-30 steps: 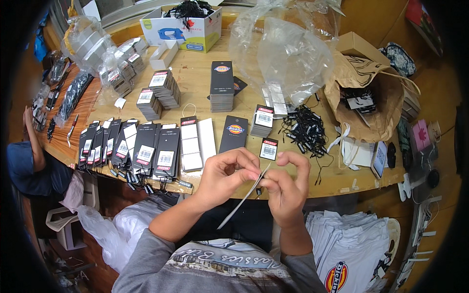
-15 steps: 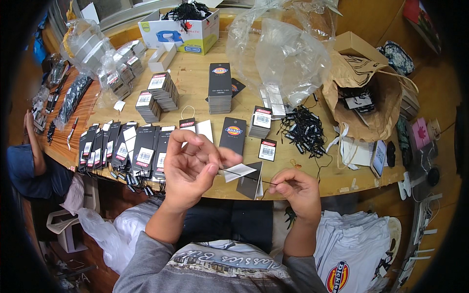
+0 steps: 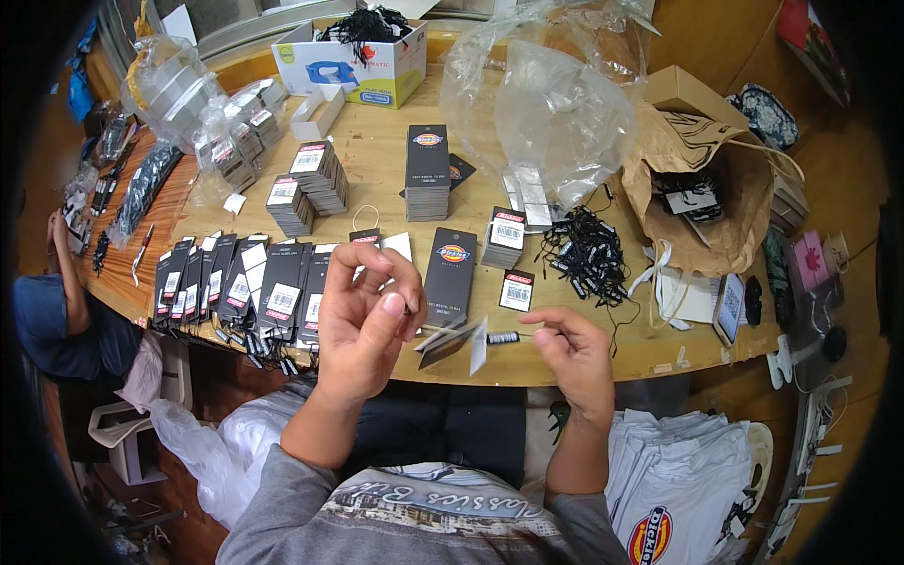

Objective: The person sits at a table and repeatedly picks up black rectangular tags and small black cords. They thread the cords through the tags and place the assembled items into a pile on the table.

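Observation:
Up in front of me, my left hand [image 3: 369,325] is closed, thumb against the fingers, on a thin black hang tag string that is mostly hidden by the fingers. Right beside it, a small bunch of hang tags [image 3: 447,347], dark and white, is tilted and fanned apart. A black string seal [image 3: 503,337] with a pale mark shows just right of these tags. My right hand [image 3: 576,358] holds nothing; its thumb and forefinger are apart, close to the seal. Behind the bunch lies a tall black hang tag [image 3: 450,273] on the table.
Finished-looking tags with strings [image 3: 279,292] lie in a row at left. Tag stacks [image 3: 428,179] and barcode card stacks [image 3: 506,235] stand behind. A pile of black strings [image 3: 589,252], a paper bag [image 3: 697,226] and a phone [image 3: 730,309] are at right. Another person's arm [image 3: 71,254] is far left.
My right hand has let go of the black string and its fingers have spread. The tags have swung and turned, and the seal now shows beside them. My left hand stays raised.

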Demonstrator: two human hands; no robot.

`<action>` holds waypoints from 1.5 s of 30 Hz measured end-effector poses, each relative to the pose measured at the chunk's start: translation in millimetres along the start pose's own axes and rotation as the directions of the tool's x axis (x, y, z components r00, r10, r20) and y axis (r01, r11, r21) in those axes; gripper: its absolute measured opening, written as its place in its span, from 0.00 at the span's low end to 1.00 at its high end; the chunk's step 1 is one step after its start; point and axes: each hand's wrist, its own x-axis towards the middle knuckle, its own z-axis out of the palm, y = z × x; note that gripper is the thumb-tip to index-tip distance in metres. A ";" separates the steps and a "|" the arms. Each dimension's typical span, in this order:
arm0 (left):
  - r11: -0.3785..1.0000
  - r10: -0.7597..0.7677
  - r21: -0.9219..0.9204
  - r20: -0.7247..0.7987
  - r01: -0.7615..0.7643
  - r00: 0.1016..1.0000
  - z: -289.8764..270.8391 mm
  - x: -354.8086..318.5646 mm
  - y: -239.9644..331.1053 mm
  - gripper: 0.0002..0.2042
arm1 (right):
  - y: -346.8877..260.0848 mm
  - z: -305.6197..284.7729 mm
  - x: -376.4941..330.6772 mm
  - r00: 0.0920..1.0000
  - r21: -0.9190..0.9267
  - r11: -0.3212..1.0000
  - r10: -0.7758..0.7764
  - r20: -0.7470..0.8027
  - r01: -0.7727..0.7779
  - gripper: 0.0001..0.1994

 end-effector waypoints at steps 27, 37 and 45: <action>0.979 -0.173 -0.093 0.090 0.182 0.981 0.5 -9.6 -1.9 0.06 | -32.0 3.9 2.9 0.988 0.338 0.930 -0.157 0.002 0.147 0.06; 0.972 -0.229 -0.016 0.176 0.236 0.957 7.3 -10.3 -4.2 0.05 | -34.0 8.1 5.0 0.992 0.459 0.884 -0.117 0.047 0.083 0.10; 0.958 -0.282 0.080 0.075 0.276 0.957 8.5 -11.9 -3.0 0.06 | -28.4 7.1 3.4 0.991 0.433 0.893 -0.135 -0.009 0.125 0.11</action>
